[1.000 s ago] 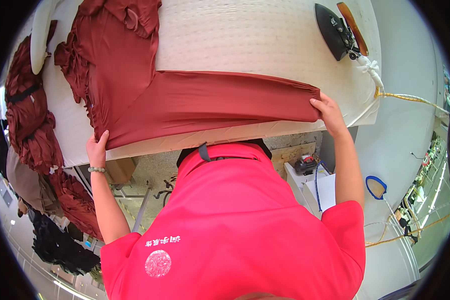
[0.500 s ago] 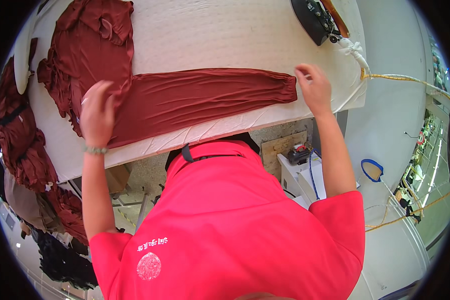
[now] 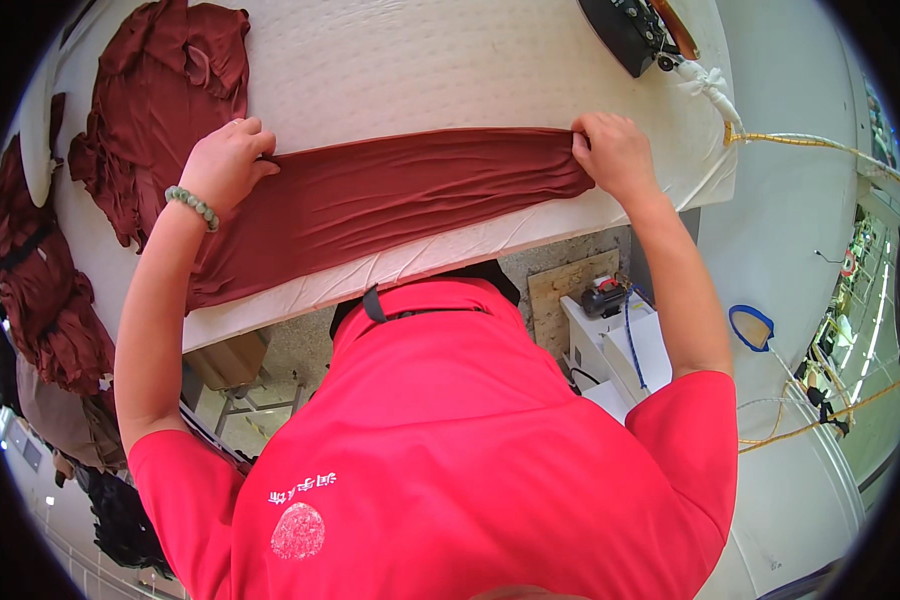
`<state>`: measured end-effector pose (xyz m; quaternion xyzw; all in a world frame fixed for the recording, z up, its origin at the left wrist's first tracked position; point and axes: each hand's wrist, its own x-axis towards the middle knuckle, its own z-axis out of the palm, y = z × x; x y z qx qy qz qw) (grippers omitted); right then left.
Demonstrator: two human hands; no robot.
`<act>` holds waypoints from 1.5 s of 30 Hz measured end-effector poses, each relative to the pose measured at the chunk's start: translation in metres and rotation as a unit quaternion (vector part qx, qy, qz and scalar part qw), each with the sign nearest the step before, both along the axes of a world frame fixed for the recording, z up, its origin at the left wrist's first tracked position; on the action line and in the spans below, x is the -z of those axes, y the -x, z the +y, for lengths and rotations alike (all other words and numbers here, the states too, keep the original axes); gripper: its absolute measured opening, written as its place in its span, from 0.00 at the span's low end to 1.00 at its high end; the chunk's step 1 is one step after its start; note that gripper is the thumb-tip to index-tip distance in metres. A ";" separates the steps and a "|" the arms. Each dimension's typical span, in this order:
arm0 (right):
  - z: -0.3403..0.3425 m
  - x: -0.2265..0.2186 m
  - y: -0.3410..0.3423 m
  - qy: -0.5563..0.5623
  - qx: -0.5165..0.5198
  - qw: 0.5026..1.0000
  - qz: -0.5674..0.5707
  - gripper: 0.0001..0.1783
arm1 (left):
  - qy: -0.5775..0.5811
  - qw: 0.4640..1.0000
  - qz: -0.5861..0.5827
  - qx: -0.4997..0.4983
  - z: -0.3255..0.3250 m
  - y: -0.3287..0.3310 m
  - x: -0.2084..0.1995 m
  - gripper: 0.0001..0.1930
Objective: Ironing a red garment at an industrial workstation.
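Observation:
A dark red garment [image 3: 400, 195] lies on the padded white ironing table [image 3: 400, 70], with one long sleeve stretched across the near side. My left hand [image 3: 232, 163] pinches the sleeve's far edge close to the garment's body [image 3: 165, 100]. At the gathered cuff end, my right hand [image 3: 613, 150] grips the far corner between thumb and fingers. The cloth is drawn tight along its far edge between both hands. Fine creases run lengthwise over the sleeve, mostly toward the cuff.
A black iron [image 3: 620, 35] with a wooden handle rests at the far right, its wrapped hose [image 3: 710, 95] and yellow cord trailing off right. More dark red garments [image 3: 45, 290] hang at the left, beside a narrow white board [image 3: 38, 140]. Below the table stands a cardboard box [image 3: 228, 362].
Both hands have closed on the sleeve's far edge; before, they hovered apart from it with fingers loose. My left hand moved right and away from me. The sleeve's edge is now straighter.

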<state>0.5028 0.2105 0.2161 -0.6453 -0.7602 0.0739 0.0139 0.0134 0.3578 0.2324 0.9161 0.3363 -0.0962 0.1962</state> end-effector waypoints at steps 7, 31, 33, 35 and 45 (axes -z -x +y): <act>0.020 -0.001 0.007 0.074 0.124 0.989 0.035 0.07 | 0.109 0.989 -0.005 -0.104 0.009 0.006 0.000 0.09; 0.010 0.005 -0.013 0.110 0.117 0.951 0.265 0.09 | 0.080 0.988 -0.075 -0.110 0.004 0.014 0.006 0.09; 0.009 0.002 -0.013 0.122 0.124 0.945 0.277 0.09 | 0.076 0.988 -0.079 -0.107 0.004 0.014 0.007 0.09; 0.010 0.001 -0.015 0.094 0.060 0.971 0.213 0.08 | 0.078 0.989 -0.072 -0.102 0.003 0.014 0.007 0.09; 0.036 0.006 -0.026 0.126 0.074 0.975 0.167 0.06 | 0.065 0.982 -0.079 -0.157 0.009 0.017 0.022 0.07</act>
